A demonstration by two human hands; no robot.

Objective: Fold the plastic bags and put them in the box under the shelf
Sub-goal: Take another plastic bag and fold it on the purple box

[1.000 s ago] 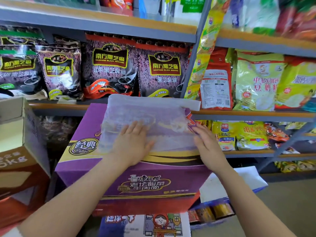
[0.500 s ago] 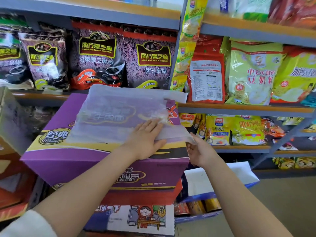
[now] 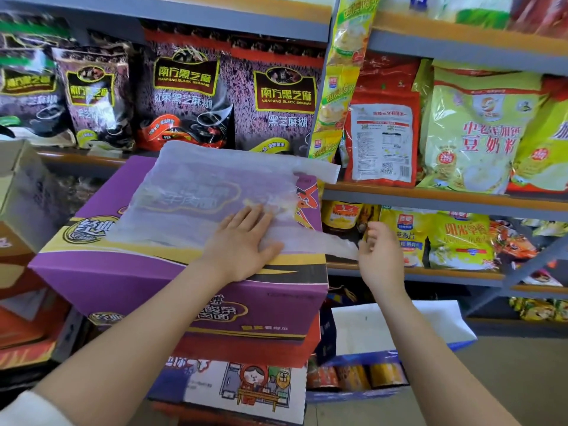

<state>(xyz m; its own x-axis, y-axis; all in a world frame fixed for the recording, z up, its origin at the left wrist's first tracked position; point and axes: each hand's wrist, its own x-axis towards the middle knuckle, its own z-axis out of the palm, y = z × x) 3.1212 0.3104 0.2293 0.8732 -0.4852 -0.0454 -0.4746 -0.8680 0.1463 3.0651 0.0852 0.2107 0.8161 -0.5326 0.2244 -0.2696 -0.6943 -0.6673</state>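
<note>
So we're mid-fold here. The translucent plastic bag [image 3: 215,192] is spread flat on top of the purple instant-noodle carton [image 3: 172,272], dead centre of the frame, with its right edge hanging off the carton's right side toward the shelves. The left hand [image 3: 242,244] lies on it palm down, fingers straight and flat, pinning the lower right part of the bag to the lid, so it's pressing, not grabbing. The right hand [image 3: 379,256] sits just off the carton's right edge, fingers loosely curled right at the bag's overhanging corner; looks like it has that corner between thumb and fingers, but the plastic is so see-through there that I honestly can't tell if it's actually pinched or only touched. My read: this is the fold step, nowhere near boxing yet. Next move probably needs the right hand to carry that loose flap up and leftward over the bag while the left keeps the rest from sliding, then a flat press to set the crease. The blue-rimmed box with white flaps [image 3: 399,330] low right of centre, below the shelf [image 3: 430,201], looks like where it ends up.
</note>
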